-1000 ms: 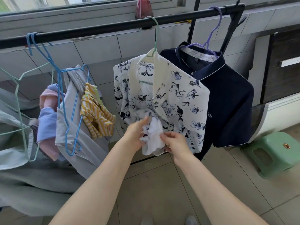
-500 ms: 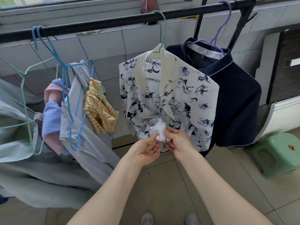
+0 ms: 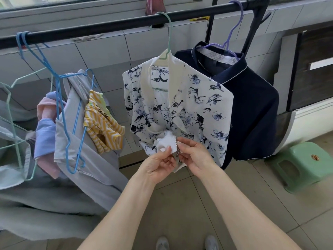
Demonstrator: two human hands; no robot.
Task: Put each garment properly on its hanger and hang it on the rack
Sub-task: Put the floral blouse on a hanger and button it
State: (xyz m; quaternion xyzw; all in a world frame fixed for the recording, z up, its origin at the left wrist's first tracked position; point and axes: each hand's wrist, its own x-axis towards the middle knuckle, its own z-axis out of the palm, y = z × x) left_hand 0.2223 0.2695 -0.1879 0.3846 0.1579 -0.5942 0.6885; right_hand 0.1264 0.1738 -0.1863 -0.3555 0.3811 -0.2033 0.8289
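So the black rack bar [image 3: 108, 27] ran across the top, in front of a grey tiled wall [image 3: 100, 51] with a window ledge above it. The floral jacket [image 3: 180, 109] hung about mid-bar on a pale green hanger [image 3: 168, 33], right beside the navy jacket [image 3: 252, 112], which sat on a purple hanger [image 3: 232, 33] near the bar's right end where the rack's uprights came down. The two garments were touching, floral one overlapping the navy one in front.

Both hands were down at the floral jacket's bottom hem. The left hand [image 3: 158, 165] had its thumb and fingers pinching the bunched white lining by the zipper, and the right hand [image 3: 194, 156] was pinching the other zipper edge just beside it. Fingers curled on both, nothing loose about either.

Toward the bar's left end a pair of blue wire hangers [image 3: 72, 109] hung with grey clothing [image 3: 86, 159] draped through, plus a yellow striped piece [image 3: 102, 121] and something pink and lilac [image 3: 45, 123] tucked beside it. A light green wire hanger [image 3: 12, 127] showed at the far left edge.

The floor was beige tile [image 3: 180, 204]. A green plastic stool [image 3: 302, 165] stood on it by the right edge, below a dark cabinet [image 3: 310, 69]. Grey shoes [image 3: 162, 243] poked in at the bottom.
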